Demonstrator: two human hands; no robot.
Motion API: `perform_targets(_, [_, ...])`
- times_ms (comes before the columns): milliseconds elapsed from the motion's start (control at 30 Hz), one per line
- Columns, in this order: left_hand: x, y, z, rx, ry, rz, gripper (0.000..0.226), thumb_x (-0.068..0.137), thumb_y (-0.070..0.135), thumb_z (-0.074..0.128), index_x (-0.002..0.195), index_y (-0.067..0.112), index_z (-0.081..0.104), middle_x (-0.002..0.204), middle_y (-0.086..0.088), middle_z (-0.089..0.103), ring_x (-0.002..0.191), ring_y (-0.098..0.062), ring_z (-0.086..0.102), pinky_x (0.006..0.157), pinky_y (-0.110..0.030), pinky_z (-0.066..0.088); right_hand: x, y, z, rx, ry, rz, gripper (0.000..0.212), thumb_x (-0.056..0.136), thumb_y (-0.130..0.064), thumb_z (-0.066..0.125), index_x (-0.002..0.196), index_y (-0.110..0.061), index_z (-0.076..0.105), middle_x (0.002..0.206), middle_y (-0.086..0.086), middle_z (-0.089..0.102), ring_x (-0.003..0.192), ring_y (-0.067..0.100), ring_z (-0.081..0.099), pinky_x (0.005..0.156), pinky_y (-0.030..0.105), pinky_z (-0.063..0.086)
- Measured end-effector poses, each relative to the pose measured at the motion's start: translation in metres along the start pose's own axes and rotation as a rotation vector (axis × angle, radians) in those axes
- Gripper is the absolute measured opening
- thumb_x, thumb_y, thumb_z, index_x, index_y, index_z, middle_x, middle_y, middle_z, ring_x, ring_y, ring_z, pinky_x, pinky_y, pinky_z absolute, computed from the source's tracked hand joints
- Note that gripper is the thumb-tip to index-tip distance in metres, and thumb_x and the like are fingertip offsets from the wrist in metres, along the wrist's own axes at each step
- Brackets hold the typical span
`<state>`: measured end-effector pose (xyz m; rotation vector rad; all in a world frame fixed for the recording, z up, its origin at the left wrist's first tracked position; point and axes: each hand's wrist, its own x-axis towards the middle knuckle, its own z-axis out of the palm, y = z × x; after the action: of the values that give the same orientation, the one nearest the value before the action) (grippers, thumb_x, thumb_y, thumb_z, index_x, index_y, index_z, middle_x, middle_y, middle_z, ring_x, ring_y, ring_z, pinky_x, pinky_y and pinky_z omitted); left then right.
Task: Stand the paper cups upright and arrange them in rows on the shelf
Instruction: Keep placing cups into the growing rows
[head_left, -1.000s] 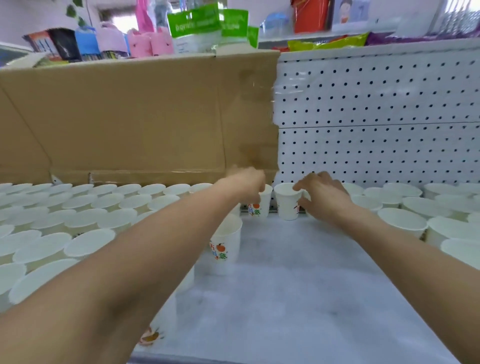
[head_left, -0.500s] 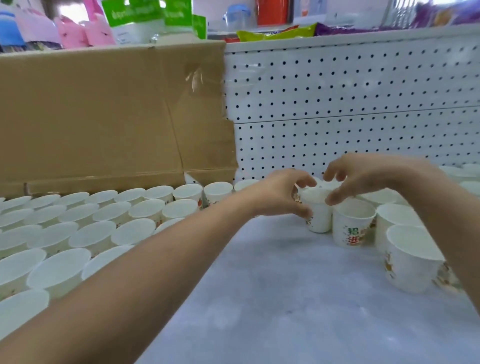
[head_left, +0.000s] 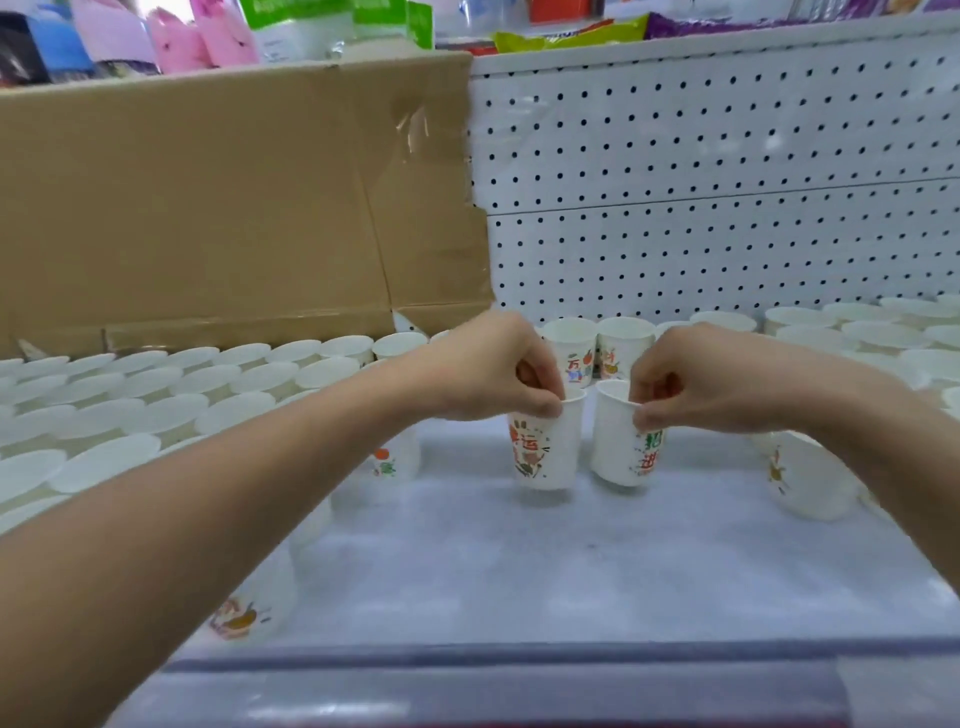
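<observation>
L hand (head_left: 483, 374), R hand (head_left: 701, 382) pinch upright cups (head_left: 548, 452) by rims.

A shop, shown by white pegboard (head_left: 727, 208) backing, shelf (head_left: 519, 561) stocked with cups (head_left: 156, 384), packaged goods (head_left: 291, 26) above

Two cups (head_left: 549, 452) side-by-side, perhaps on shelf (head_left: 519, 566).

Bright, even, diffuse light, faint soft shadows under the paper cups (head_left: 545, 452) on the shelf (head_left: 519, 561), pale glare on the tape (head_left: 410, 130) across the cardboard (head_left: 208, 208), pegboard (head_left: 727, 156) lines bowed by the wide lens, slight softness, shelf's front lip blurred, left cups washed out
</observation>
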<state>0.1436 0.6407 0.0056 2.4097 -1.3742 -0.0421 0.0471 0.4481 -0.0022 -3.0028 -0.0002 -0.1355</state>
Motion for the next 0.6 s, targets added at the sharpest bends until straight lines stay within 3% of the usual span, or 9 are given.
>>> perform_targets(133, [-0.065, -0.007, -0.017, 0.021, -0.092, -0.070, 0.003, 0.079, 0.026, 0.077, 0.078, 0.028, 0.075, 0.072, 0.018, 0.069, 0.070, 0.003, 0.063, 0.061, -0.011, 0.047, -0.019, -0.055, 0.014, 0.013, 0.019, -0.123, 0.010, 0.079, -0.037, 0.069, 0.075, -0.029, 0.071, 0.071, -0.014, 0.065, 0.068, 0.002, 0.057, 0.059, 0.021, 0.044])
perform_targets(267, [-0.097, -0.018, -0.023, 0.113, -0.098, -0.142, 0.003, 0.077, 0.027, 0.078, 0.079, 0.025, 0.076, 0.072, 0.016, 0.070, 0.069, 0.003, 0.063, 0.064, -0.018, 0.052, -0.020, -0.090, 0.028, 0.023, 0.119, -0.237, 0.013, 0.081, -0.039, 0.068, 0.084, -0.029, 0.075, 0.076, -0.012, 0.065, 0.076, 0.006, 0.058, 0.071, 0.027, 0.049])
perform_targets(367, [-0.109, -0.028, -0.022, 0.172, -0.060, -0.168, 0.006, 0.077, 0.026, 0.078, 0.081, 0.023, 0.077, 0.072, 0.014, 0.071, 0.067, 0.003, 0.063, 0.068, -0.024, 0.054, -0.019, -0.100, 0.038, 0.055, 0.164, -0.265, 0.020, 0.079, -0.045, 0.068, 0.092, -0.030, 0.074, 0.080, -0.013, 0.063, 0.079, 0.007, 0.055, 0.072, 0.024, 0.042])
perform_targets(433, [-0.114, -0.035, -0.020, 0.194, -0.025, -0.178, 0.007, 0.076, 0.026, 0.078, 0.081, 0.022, 0.077, 0.073, 0.014, 0.071, 0.067, 0.004, 0.063, 0.070, -0.029, 0.056, -0.022, -0.100, 0.043, 0.105, 0.207, -0.264, 0.033, 0.075, -0.050, 0.070, 0.105, -0.036, 0.067, 0.095, -0.015, 0.059, 0.093, 0.008, 0.050, 0.083, 0.027, 0.039])
perform_targets(500, [-0.118, -0.042, -0.020, 0.215, 0.004, -0.190, 0.009, 0.076, 0.029, 0.078, 0.083, 0.024, 0.076, 0.075, 0.015, 0.070, 0.069, 0.003, 0.063, 0.071, -0.033, 0.056, -0.027, -0.096, 0.046, 0.198, 0.273, -0.249, 0.060, 0.068, -0.052, 0.074, 0.124, -0.040, 0.055, 0.117, -0.015, 0.052, 0.113, 0.009, 0.042, 0.096, 0.026, 0.033])
perform_targets(600, [-0.128, -0.047, -0.026, 0.237, 0.113, -0.183, 0.019, 0.078, 0.040, 0.074, 0.093, 0.029, 0.072, 0.084, 0.014, 0.068, 0.081, -0.004, 0.062, 0.077, -0.038, 0.054, -0.030, -0.086, 0.051, 0.365, 0.190, -0.165, 0.097, 0.061, -0.049, 0.083, 0.142, -0.042, 0.030, 0.141, -0.017, 0.034, 0.131, 0.004, 0.029, 0.108, 0.026, 0.025])
